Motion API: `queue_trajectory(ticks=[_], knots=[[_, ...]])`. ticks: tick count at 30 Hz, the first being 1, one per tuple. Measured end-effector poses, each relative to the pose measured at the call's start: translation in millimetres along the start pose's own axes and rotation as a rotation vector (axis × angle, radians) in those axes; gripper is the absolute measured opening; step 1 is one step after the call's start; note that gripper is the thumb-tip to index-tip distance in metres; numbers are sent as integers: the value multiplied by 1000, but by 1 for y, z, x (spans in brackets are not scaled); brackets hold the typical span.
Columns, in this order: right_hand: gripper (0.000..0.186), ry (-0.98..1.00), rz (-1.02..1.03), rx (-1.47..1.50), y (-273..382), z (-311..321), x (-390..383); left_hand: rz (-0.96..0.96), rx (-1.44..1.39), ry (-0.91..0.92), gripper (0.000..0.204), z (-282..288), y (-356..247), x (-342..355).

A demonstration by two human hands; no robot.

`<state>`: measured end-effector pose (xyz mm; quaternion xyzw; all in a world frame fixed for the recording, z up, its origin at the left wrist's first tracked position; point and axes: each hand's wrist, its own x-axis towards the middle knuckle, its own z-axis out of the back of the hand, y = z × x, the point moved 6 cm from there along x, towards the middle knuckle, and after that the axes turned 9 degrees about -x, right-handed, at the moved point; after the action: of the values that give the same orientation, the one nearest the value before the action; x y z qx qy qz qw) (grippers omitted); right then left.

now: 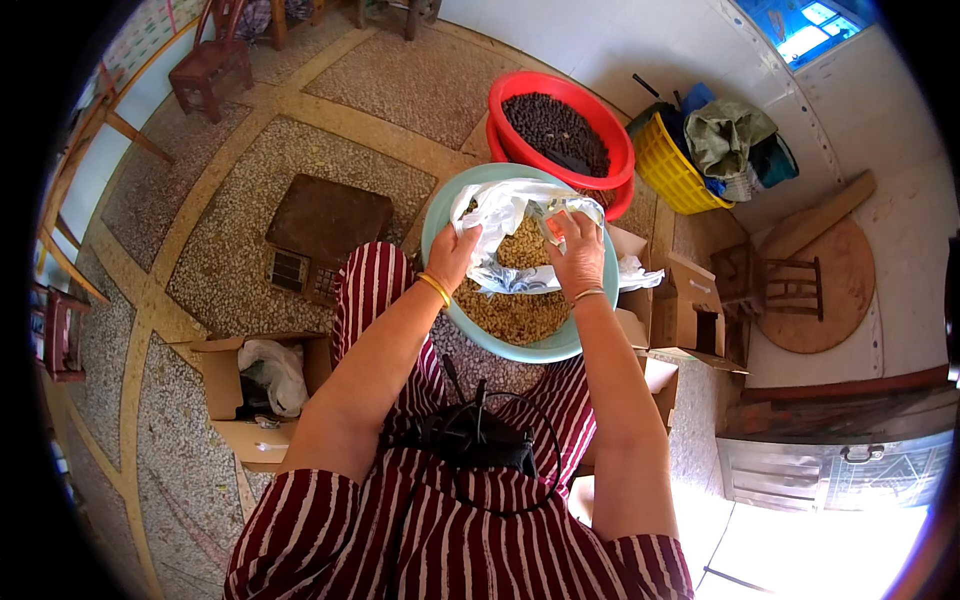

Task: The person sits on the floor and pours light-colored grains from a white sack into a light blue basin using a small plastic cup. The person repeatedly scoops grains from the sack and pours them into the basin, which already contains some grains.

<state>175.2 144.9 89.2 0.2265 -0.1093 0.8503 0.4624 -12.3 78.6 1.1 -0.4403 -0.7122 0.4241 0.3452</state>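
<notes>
A white plastic bag (490, 212) with its mouth spread wide sits in a light-blue basin (436, 222). Pale yellow-brown kernels (512, 318) lie in the basin, and more of them show inside the bag. My left hand (452, 256) pinches the bag's left rim. At the bag's right side, my right hand (578, 258) has its fingers closed around a small clear packet with an orange-red patch (556, 228). The hand partly covers this packet, so its kind is unclear.
Behind the basin stand stacked red basins (628, 150) with dark pellet-like pieces. A yellow basket (668, 172) holds cloth and bags. Open cardboard boxes (684, 305) stand at the right, another box (222, 385) at the left. A platform scale (330, 225) rests ahead-left.
</notes>
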Motion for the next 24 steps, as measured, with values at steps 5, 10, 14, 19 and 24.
queue_trajectory(ticks=[5,10,14,19,24], knots=[[45,-32,-22,25,1,14,-2,-40,-40,6,32,3,10,1],[46,114,-236,430,-14,7,-25,53,-102,47,32,8,15,-2],[46,521,-170,579,-2,-17,-62,6,-32,37,33,9,7,-4],[31,688,145,476,21,-37,-87,62,-14,28,35,7,0,-4],[21,633,57,190,12,-60,-87,0,-36,-8,36,1,-12,-4]])
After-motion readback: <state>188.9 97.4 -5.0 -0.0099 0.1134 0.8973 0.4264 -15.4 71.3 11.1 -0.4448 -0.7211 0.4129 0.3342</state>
